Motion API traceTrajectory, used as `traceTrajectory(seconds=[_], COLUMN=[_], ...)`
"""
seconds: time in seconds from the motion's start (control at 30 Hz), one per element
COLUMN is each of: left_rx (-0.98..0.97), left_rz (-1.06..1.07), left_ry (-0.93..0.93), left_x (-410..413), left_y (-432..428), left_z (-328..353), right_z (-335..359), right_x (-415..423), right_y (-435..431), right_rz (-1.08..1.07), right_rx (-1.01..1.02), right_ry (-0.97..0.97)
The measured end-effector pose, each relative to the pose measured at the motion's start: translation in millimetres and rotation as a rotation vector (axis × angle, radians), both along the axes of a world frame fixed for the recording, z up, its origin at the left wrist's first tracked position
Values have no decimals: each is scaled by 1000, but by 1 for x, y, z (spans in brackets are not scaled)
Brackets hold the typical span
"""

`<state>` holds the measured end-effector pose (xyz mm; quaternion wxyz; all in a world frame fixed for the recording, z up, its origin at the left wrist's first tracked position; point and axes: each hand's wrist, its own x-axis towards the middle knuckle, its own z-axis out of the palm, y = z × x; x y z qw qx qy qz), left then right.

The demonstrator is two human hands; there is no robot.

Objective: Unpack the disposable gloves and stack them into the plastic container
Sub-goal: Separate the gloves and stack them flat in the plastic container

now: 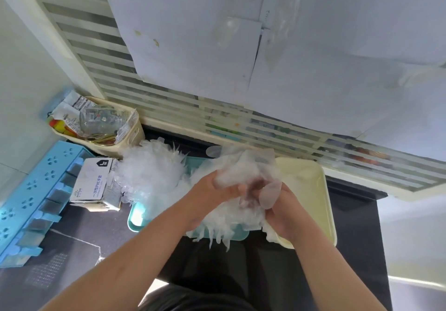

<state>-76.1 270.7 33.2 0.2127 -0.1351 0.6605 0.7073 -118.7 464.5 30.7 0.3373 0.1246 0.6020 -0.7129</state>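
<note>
Both my hands meet over a heap of clear disposable gloves (pixel 154 173) that spills across a teal tray (pixel 137 216). My left hand (pixel 212 195) grips a bunch of gloves (pixel 243 166) lifted above the heap. My right hand (pixel 284 211) pinches the same bunch, and one glove finger (pixel 270 195) drapes over it. A cream plastic container (pixel 311 190) lies just right of the teal tray, partly under the gloves. The opened white glove box (pixel 96 182) lies on its side to the left of the heap.
A cream bin (pixel 125 129) with a glass jar and wrappers stands at the back left. A blue slotted rack (pixel 31 202) runs along the left edge. A striped partition with papers stuck to it rises behind the dark table (pixel 350 238).
</note>
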Motion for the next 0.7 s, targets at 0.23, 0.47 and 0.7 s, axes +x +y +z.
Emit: traceTrajectory(seconds=[0.23,0.47,0.7], left_rx=[8,-75,259], left_rz=[153,154,157], left_ry=[47,87,-129], left_x=[2,2,1], left_y=[-11,-10,-15], left_z=[6,7,14], right_z=[9,24,12], right_x=[8,2,15], right_y=[18,20,4], right_rz=[-30,193,100], right_rx=[-166,-71,150], right_ry=[-42,106,247])
